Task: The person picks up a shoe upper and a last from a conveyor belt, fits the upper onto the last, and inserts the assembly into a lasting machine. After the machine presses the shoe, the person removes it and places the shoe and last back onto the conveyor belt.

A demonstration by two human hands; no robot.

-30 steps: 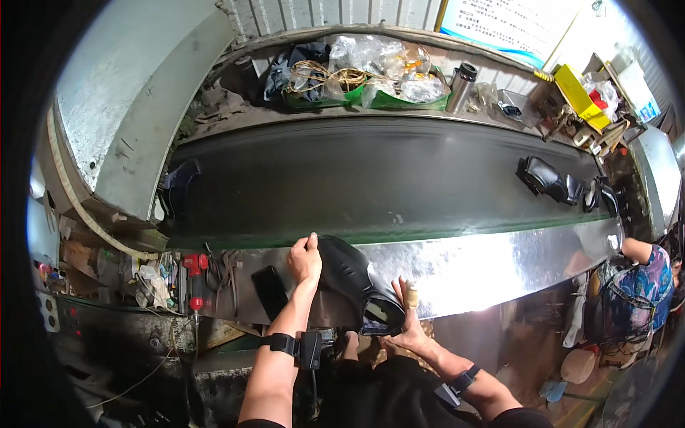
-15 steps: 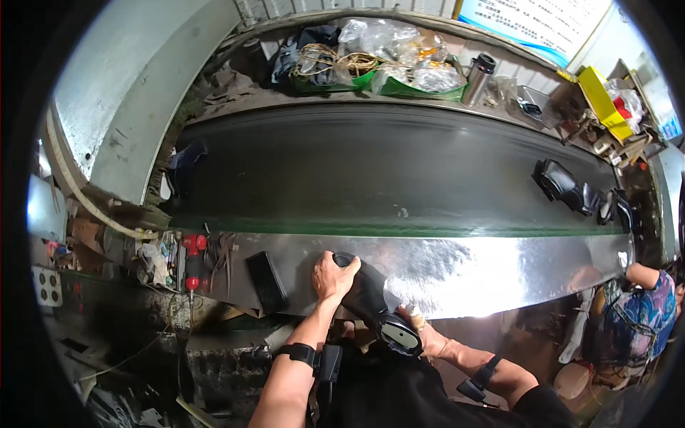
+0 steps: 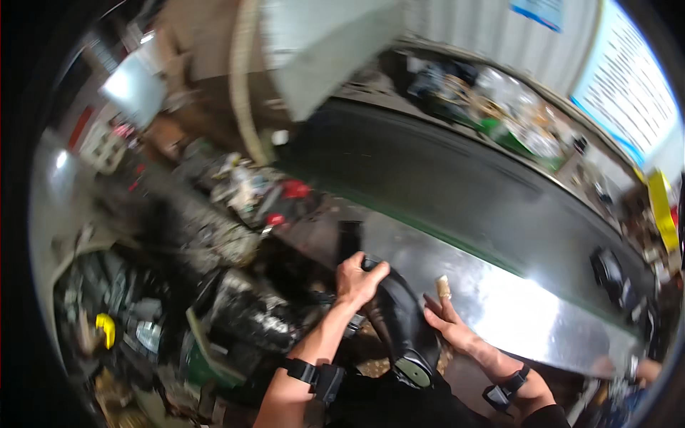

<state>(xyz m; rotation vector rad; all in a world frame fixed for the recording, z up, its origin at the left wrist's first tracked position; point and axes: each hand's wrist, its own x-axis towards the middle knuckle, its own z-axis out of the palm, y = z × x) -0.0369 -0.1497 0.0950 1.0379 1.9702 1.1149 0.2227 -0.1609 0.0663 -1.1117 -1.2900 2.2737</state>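
Note:
A black leather shoe (image 3: 401,314), looking like a tall boot, slants across in front of my body with its pale heel plate (image 3: 414,372) at the near end. My left hand (image 3: 359,282) is closed around its far end, thumb across the top. Just right of the shoe, my right hand (image 3: 460,334) is open, fingers apart and nothing held. One raised finger of it wears a beige wrap (image 3: 443,287). Past my left hand, a black phone (image 3: 349,237) lies on the shiny metal ledge (image 3: 457,274).
A dark conveyor belt (image 3: 428,178) runs behind the ledge, carrying black shoes (image 3: 606,271) at its right end. A red power tool (image 3: 294,189) and clutter lie at the ledge's left end. Green trays (image 3: 521,139) with plastic bags stand behind the belt. Another person's hand (image 3: 648,371) shows far right.
The view has swung to the left and is blurred. My right hand has come off the shoe's near end and opened beside it. My left hand still grips the far end.

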